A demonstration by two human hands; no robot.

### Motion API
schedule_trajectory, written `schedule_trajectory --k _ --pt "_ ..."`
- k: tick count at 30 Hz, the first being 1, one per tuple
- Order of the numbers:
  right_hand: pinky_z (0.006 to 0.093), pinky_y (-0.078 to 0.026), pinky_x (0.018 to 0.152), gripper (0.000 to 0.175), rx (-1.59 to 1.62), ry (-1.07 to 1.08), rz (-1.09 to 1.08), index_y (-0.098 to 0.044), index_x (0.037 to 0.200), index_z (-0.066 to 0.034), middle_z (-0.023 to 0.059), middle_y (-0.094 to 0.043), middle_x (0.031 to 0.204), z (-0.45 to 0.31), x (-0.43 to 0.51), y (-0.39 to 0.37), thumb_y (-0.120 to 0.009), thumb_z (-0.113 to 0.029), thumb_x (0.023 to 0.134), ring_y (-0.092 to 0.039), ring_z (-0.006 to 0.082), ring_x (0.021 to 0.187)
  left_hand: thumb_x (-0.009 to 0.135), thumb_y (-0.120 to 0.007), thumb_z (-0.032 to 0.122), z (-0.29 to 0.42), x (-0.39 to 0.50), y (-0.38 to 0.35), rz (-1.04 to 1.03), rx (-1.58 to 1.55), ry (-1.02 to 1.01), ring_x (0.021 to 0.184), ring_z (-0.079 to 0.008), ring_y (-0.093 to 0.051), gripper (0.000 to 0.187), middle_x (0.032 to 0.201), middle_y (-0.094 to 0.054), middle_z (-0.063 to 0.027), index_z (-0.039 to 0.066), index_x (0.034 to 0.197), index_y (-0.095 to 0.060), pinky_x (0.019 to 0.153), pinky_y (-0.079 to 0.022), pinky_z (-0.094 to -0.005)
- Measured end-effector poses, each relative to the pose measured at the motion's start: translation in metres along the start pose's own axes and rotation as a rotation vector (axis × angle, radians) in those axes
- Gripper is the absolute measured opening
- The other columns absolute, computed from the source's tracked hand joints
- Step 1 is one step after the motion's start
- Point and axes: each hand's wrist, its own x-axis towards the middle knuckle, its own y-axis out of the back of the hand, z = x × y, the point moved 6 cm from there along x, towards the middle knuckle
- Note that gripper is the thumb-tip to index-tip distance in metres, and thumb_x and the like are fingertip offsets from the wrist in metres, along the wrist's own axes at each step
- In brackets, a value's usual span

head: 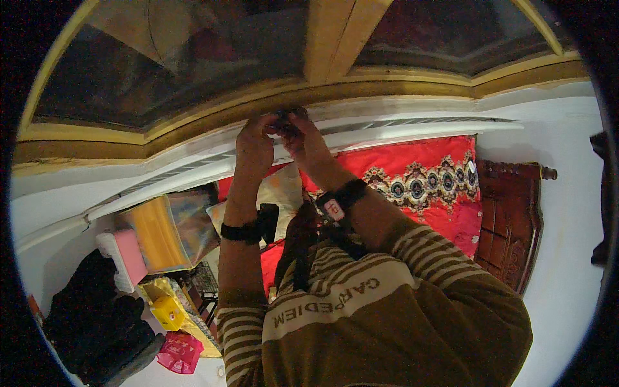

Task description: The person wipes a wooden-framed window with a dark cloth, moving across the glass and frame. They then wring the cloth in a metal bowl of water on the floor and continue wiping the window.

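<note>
My left hand (255, 138) and my right hand (302, 130) are raised close together, just below the wooden window frame (396, 89). Between their fingertips is a small dark object (285, 122), pinched from both sides; its kind cannot be made out. My fingers partly cover it. Behind my wrists runs a long white ledge with a dark slatted strip (377, 125), perhaps a radiator top. Each wrist wears a black band, the right one bearing a small pale tag.
Beyond the ledge lie a red patterned cloth (416, 179) and a carved dark wood headboard (512, 222). At the left are a black garment (96, 324), a pink-and-white box (129, 256), a yellow box (168, 313) and a red plastic bag (180, 352). Dark window panes rise above.
</note>
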Motion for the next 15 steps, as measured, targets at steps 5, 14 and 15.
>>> schedule_trajectory --k 5,14,15 --pt "0.033 -0.049 0.067 0.034 0.449 -0.227 -0.261 -0.059 0.116 -0.0055 0.0114 -0.065 0.102 -0.007 -0.013 -0.027 -0.058 -0.031 0.094 -0.06 0.0226 0.079 0.092 -0.051 -0.002 0.04 -0.002 0.025 0.037 -0.044 0.013 0.081 -0.0163 -0.067 0.027 0.1 -0.067 -0.0082 0.006 0.114 -0.064 0.067 -0.053 -0.0307" --pt "0.0331 -0.049 0.075 0.037 0.405 -0.287 -0.257 -0.058 0.119 -0.0056 0.0107 -0.065 0.11 -0.012 -0.017 -0.059 -0.054 -0.034 0.096 -0.059 0.024 0.092 0.094 -0.06 0.017 0.022 -0.007 0.035 0.289 -0.363 0.089 0.09 -0.0161 -0.063 0.023 0.103 -0.067 -0.0082 0.006 0.114 -0.064 0.077 -0.049 -0.029" --pt "0.0341 -0.05 0.076 0.036 0.382 -0.284 -0.295 -0.058 0.119 -0.006 0.0104 -0.065 0.111 -0.011 -0.017 -0.064 -0.057 -0.033 0.095 -0.061 0.0235 0.092 0.095 -0.06 0.021 0.018 -0.008 0.03 0.235 -0.41 0.135 0.091 -0.016 -0.062 0.025 0.103 -0.067 -0.008 0.005 0.114 -0.063 0.079 -0.049 -0.0291"
